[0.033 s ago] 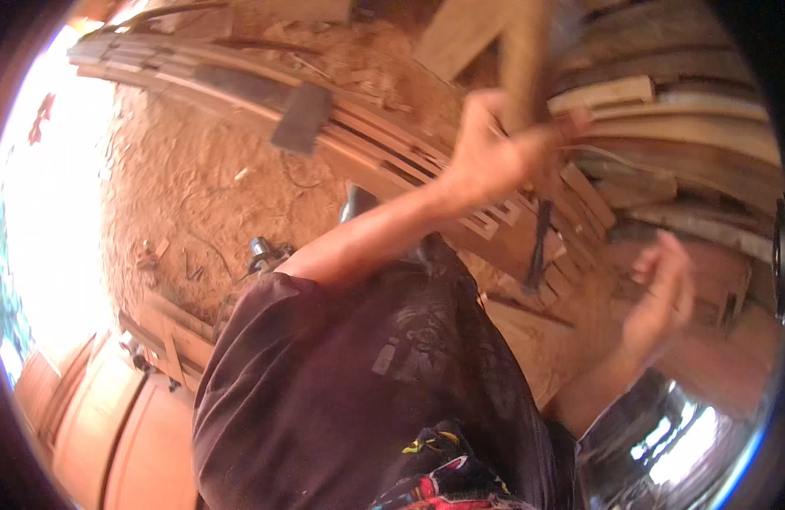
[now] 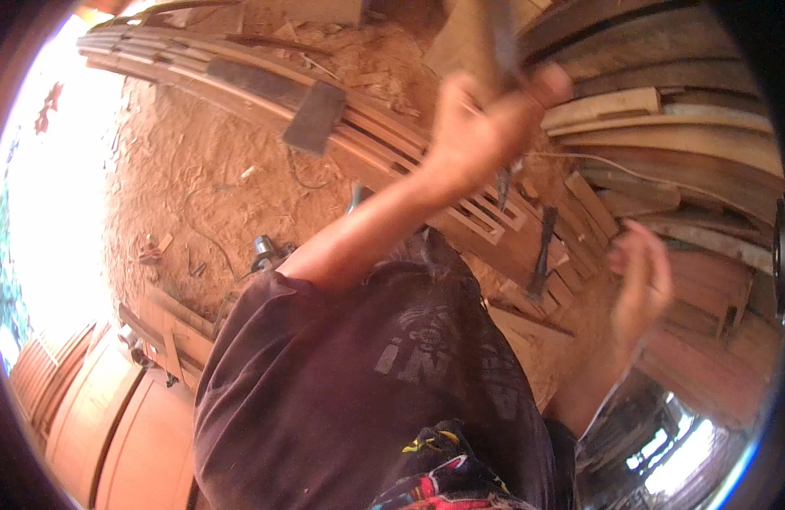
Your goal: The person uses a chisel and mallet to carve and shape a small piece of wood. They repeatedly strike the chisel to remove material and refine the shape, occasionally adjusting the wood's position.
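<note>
My left hand (image 2: 486, 127) is raised at upper centre, closed around a blurred brown wooden piece (image 2: 480, 38) that runs up toward the frame's top edge. One side of that piece looks darker, and its far end is smeared by motion. My right hand (image 2: 640, 276) is at the right, somewhat blurred, with fingers bent but apart and nothing seen in them. Below the left hand lie wooden parts with cut slots (image 2: 486, 223). A dark slim tool (image 2: 543, 251), its kind unclear, rests on the wood between the two hands.
Long wooden strips (image 2: 189, 75) stretch to the upper left, with a dark flat block (image 2: 314, 117) across them. Stacked boards (image 2: 664, 127) fill the right side. Shavings cover the ground (image 2: 180, 161). A cylindrical power-tool-like object (image 2: 263, 248) sits by my left elbow; panels (image 2: 146, 433) stand lower left.
My left hand has moved up and slightly left with the wooden piece, uncovering more of the slotted parts. The right hand has shifted a little to the left.
</note>
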A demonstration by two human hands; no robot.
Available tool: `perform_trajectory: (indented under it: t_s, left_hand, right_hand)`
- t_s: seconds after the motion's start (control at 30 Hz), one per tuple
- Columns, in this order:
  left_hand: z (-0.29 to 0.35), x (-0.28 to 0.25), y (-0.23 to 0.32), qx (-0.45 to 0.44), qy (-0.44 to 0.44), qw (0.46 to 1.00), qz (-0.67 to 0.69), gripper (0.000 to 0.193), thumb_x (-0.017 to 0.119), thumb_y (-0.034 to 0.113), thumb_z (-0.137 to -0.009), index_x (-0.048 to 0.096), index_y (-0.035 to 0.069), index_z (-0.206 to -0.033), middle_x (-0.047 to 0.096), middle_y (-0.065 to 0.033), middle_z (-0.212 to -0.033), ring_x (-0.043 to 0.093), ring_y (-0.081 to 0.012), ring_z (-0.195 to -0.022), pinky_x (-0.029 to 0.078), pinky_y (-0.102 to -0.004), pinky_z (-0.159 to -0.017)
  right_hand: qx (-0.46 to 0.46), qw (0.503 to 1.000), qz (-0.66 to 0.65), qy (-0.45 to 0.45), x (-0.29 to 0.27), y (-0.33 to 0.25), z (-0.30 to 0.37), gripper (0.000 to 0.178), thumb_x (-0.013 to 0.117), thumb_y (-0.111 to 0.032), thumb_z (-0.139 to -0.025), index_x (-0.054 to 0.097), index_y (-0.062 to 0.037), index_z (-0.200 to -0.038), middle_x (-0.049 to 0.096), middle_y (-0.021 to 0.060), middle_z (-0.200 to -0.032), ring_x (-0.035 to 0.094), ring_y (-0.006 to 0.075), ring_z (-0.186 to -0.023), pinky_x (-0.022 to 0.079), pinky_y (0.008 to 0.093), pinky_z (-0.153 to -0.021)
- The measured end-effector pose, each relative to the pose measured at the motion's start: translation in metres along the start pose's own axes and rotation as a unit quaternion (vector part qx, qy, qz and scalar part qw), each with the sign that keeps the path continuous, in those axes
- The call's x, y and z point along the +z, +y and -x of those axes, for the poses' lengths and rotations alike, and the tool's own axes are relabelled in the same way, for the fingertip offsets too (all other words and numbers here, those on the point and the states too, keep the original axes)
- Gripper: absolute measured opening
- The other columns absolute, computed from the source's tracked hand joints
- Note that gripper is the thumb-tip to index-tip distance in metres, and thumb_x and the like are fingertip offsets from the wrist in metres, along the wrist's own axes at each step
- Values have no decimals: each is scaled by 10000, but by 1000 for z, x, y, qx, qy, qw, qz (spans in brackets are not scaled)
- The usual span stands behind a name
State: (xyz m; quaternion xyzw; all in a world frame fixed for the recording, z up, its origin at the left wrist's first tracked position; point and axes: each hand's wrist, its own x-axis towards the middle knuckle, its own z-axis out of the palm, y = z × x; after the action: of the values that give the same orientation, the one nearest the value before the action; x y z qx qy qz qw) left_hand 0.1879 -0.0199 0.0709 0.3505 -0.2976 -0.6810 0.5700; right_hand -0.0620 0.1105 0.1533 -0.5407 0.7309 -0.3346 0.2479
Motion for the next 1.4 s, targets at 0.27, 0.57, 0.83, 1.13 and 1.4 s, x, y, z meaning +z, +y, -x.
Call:
perform_trajectory:
  t_s: [0.27,0.57,0.83,1.13,1.4]
  left_hand:
    - [74,-184,121,242,154,954,82,413,461,391,-1125,476,153,-788,326,58,-613,278,-78,-518,276,-264,-501]
    - [205,-269,65,236,366,899,55,326,526,284,-1115,466,141,-828,371,41,-657,320,-80,-551,331,-285,-527]
    - [215,-296,44,231,453,860,38,326,584,240,-1090,447,134,-814,371,36,-668,368,-90,-588,344,-281,-558]
    - [214,-290,51,202,422,882,49,355,564,303,-1103,452,134,-811,351,35,-660,357,-99,-616,344,-303,-587]
    - [163,-202,66,197,247,949,21,365,473,405,-1126,505,141,-875,399,20,-700,398,-140,-641,403,-338,-659]
  right_hand:
    - [-436,856,80,-267,237,-72,-73,243,623,-39,-995,744,-104,-1195,719,76,-1150,717,247,-1004,591,358,-819]
    - [-720,596,234,-268,419,-111,-126,401,524,-178,-999,681,-366,-1317,414,-41,-1628,439,236,-1466,466,435,-1152]
    - [-800,472,272,-252,402,-135,-160,220,610,-205,-929,726,-245,-1111,462,-26,-1590,416,170,-1487,394,421,-1173]
    - [-415,714,356,-438,277,-66,-142,472,738,-356,-907,616,22,-1164,681,253,-1117,685,389,-1066,552,497,-885]
    - [-163,970,22,-177,152,26,-35,515,845,-336,-877,652,20,-1195,744,203,-1063,732,322,-960,574,418,-875]
